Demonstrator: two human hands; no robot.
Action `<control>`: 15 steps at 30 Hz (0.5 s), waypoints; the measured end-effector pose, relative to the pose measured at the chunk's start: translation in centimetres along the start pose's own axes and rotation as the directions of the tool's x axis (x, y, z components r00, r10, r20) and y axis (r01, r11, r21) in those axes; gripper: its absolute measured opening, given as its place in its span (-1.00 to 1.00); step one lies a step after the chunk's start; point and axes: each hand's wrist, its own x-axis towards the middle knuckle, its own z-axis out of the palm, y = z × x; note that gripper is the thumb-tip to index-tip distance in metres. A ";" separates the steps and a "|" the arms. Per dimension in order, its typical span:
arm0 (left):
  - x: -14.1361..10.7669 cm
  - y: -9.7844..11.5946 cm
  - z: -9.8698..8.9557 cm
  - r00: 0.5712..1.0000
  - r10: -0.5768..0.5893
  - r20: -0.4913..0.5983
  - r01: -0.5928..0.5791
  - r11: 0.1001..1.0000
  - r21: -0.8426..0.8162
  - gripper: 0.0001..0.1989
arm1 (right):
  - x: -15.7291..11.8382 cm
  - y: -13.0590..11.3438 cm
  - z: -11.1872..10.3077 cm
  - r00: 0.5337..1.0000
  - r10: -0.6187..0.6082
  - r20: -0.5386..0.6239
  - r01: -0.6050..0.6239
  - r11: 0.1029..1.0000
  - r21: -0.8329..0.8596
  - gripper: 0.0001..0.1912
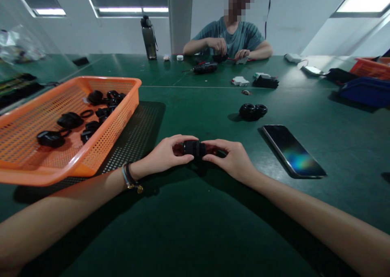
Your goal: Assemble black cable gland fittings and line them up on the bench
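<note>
Between my two hands is a black cylindrical plastic part (194, 148), lying sideways just above the green table (195, 228). My left hand (172, 151) grips its left end between thumb and fingers. On the right end, the thumb and fingers of my right hand (230, 155) are closed. Whether it is one piece or two joined pieces, I cannot tell. Farther back on the table sit black ring-shaped parts (252, 111) close together. To the left, an orange basket (106, 155) holds several similar black parts (70, 120).
A phone (294, 151) lies right of my right hand. Across the table a person (231, 41) handles small items behind a power drill (205, 68). A water bottle (148, 39) stands at the back, small white and black parts (265, 80) lie nearer, and a blue bin (365, 92) is far right.
</note>
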 end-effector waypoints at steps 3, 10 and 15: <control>0.0 0.0 -0.1 1.000 -0.012 -0.001 0.012 1.000 0.013 -0.51 | 0.0 0.0 0.0 1.000 0.002 0.008 -0.002 1.000 -0.001 -0.74; 0.1 0.1 0.0 1.000 -0.011 0.002 0.011 1.000 0.006 -0.52 | -0.1 0.0 0.1 1.000 -0.011 0.020 0.011 0.999 0.046 -0.65; 0.2 0.0 0.0 1.000 -0.002 0.004 0.002 1.000 0.009 -0.53 | -0.1 -0.1 0.3 1.000 -0.026 0.006 0.025 0.996 0.084 -0.71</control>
